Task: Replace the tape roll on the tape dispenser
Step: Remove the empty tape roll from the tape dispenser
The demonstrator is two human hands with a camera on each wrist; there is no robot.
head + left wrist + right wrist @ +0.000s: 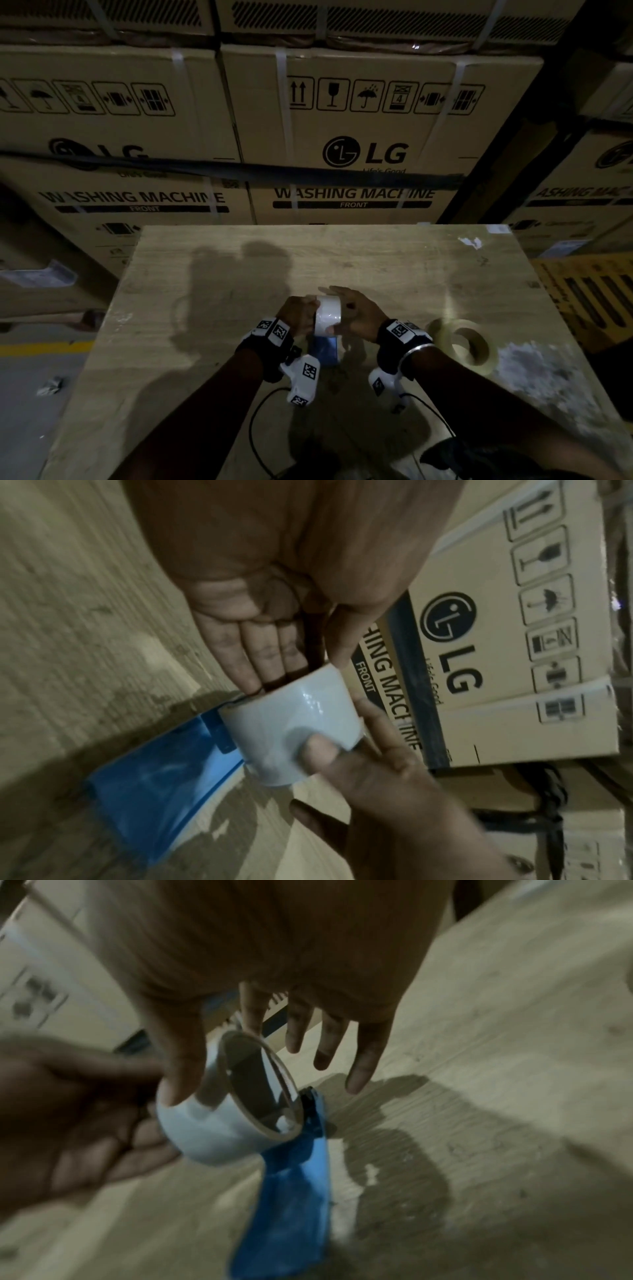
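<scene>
A white tape roll (328, 316) (294, 731) (205, 1134) is held between both hands above the wooden table (212, 281). It sits at the upper end of the blue tape dispenser (324, 350) (150, 794) (294, 1204), which slopes down to the table. My right hand (356, 317) (219, 1058) pinches the roll, thumb on its outer face and index finger at the far rim; the other fingers are spread. My left hand (297, 312) (274, 669) lays straight fingers against the roll's left side. Whether the roll is seated on the hub is hidden.
A second, translucent tape roll (466, 345) lies flat on the table right of my right wrist. Stacked washing-machine cartons (363, 154) stand close behind the table's far edge. A yellow pallet (592, 301) is at the right, and cables (260, 421) trail near the table's front.
</scene>
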